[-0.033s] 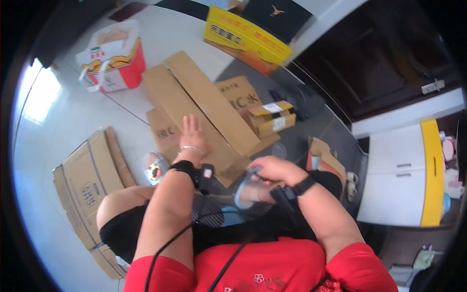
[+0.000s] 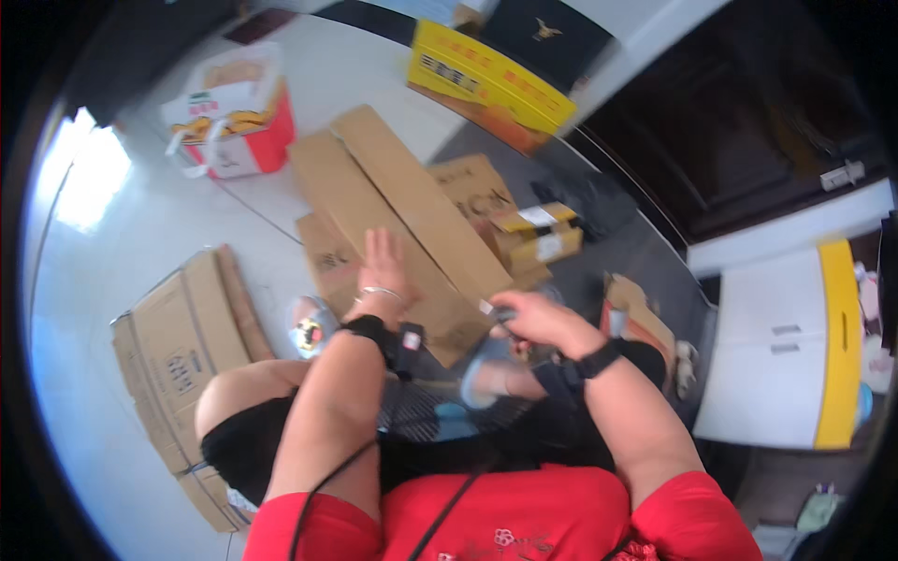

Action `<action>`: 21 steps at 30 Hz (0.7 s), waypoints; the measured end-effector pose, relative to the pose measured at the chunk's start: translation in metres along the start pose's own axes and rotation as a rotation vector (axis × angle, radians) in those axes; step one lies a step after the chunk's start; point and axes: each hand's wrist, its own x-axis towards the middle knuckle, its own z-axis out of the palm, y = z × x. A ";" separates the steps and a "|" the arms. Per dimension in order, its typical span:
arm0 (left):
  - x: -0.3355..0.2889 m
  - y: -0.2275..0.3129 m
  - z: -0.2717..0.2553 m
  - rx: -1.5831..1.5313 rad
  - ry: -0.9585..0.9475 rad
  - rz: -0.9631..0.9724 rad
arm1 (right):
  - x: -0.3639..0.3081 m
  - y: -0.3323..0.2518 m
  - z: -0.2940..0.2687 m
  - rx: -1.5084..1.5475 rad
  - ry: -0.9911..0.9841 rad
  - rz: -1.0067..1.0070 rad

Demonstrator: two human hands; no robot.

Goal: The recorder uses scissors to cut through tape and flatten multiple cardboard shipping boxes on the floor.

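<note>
Two hands reach out over my knees in the head view. My left hand [image 2: 382, 266] lies flat, fingers spread, pressing on the long folded cardboard sheet [image 2: 402, 210] on the floor. My right hand [image 2: 538, 318], wrist bent inward, pinches a small tool [image 2: 493, 309] at the sheet's near edge.

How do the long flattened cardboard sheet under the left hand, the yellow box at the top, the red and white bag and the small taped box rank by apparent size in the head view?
1. Long flattened cardboard sheet
2. Yellow box and red and white bag: they look alike, and both lie farther off, so unranked
3. Small taped box
</note>
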 end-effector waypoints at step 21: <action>0.005 0.038 -0.019 0.087 -0.007 0.359 | 0.211 0.017 0.018 -0.369 0.748 -0.358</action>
